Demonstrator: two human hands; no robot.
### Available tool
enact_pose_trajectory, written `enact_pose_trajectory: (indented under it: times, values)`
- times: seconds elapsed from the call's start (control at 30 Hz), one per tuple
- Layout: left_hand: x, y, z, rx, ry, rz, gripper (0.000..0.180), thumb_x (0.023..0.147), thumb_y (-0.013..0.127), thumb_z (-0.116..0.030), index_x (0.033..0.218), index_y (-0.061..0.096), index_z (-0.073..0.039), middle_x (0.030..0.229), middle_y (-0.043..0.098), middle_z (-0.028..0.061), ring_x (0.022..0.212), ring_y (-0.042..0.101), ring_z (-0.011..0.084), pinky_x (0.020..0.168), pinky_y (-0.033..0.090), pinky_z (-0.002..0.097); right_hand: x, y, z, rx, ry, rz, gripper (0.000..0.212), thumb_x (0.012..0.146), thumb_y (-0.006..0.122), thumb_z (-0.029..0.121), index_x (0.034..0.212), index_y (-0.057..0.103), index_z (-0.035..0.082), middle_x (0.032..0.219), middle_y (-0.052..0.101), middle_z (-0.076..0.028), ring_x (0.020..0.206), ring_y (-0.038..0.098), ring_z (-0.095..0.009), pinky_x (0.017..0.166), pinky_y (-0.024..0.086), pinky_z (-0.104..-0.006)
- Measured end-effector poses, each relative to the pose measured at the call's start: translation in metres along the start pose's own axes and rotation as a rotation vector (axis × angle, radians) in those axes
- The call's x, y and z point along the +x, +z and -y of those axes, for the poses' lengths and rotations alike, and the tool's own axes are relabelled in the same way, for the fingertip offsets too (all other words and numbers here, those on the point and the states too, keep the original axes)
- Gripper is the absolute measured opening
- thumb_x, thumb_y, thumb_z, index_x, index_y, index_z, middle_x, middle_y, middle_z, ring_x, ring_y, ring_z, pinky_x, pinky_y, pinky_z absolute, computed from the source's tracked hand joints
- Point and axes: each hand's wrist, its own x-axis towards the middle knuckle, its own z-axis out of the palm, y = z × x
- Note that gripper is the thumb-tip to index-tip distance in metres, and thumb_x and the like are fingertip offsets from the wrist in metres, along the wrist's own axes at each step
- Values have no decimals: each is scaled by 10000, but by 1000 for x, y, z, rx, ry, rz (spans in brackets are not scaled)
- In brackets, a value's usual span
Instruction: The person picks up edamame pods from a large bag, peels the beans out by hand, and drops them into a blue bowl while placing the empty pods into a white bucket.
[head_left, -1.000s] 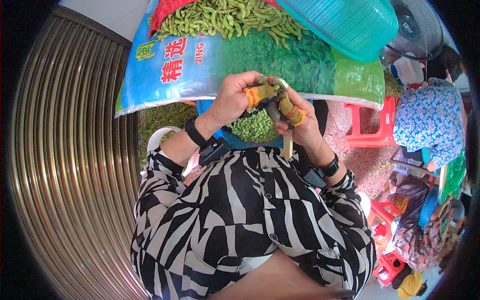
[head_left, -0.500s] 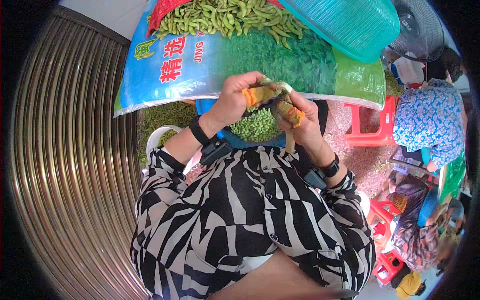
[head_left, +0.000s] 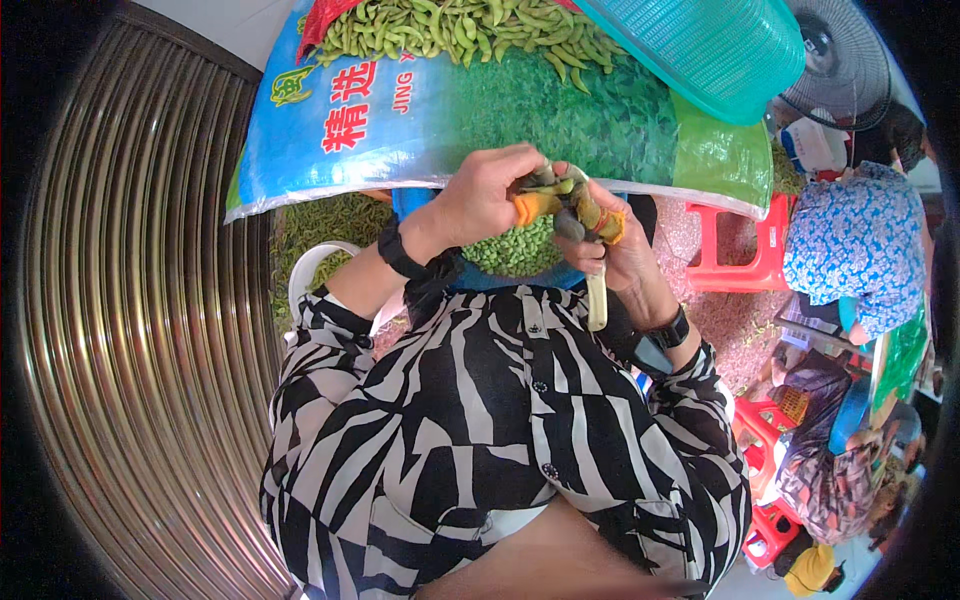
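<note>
My left hand (head_left: 485, 195) is closed, its fingertips pinching a green bean pod (head_left: 556, 187). Yellow-orange and dark covers wrap some fingers of both hands. Close against it, my right hand (head_left: 628, 262) is curled round a slim tool with a pale handle (head_left: 597, 300), which sticks out below the fingers; the tool's other end is hidden. Both hands meet above a blue basin (head_left: 405, 202) holding shelled green beans (head_left: 515, 250).
Ahead, a printed plastic sack (head_left: 400, 130) covers a surface and bears a heap of pods (head_left: 460, 30). A turquoise basket (head_left: 700, 50) and a fan (head_left: 835, 65) stand far right. Red stools (head_left: 740, 250) and other people (head_left: 855, 240) are at right; a ribbed metal shutter (head_left: 150, 330) is at left.
Both hands have shifted slightly right and closer together. The pale handle now shows more fully below my right hand, and a green pod shows between the fingers.
</note>
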Motion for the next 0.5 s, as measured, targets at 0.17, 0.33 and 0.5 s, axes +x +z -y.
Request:
enact_pose_trajectory:
  times: [0.17,0.33,0.5]
  values:
    - [1,0,-9,448,414,-135,213,665,696,23,840,576,10,756,560,131,651,594,293,530,460,360,5,-13,-5,159,86,150,399,1006,413,364,1367,454,199,758,516,-59,440,340,-64,374,269,-183]
    - [-1,-5,-10,247,301,-116,110,764,679,-20,853,617,-8,704,581,106,623,605,262,550,477,333,5,-10,-9,163,56,244,414,988,447,391,1358,456,204,765,519,-68,430,335,-64,358,269,-190]
    - [-1,6,-11,-122,67,-206,97,855,609,-74,889,629,15,746,625,85,640,606,152,559,454,274,6,-1,-8,180,-16,132,399,999,432,369,1354,467,189,761,520,-70,434,336,-68,358,269,-192]
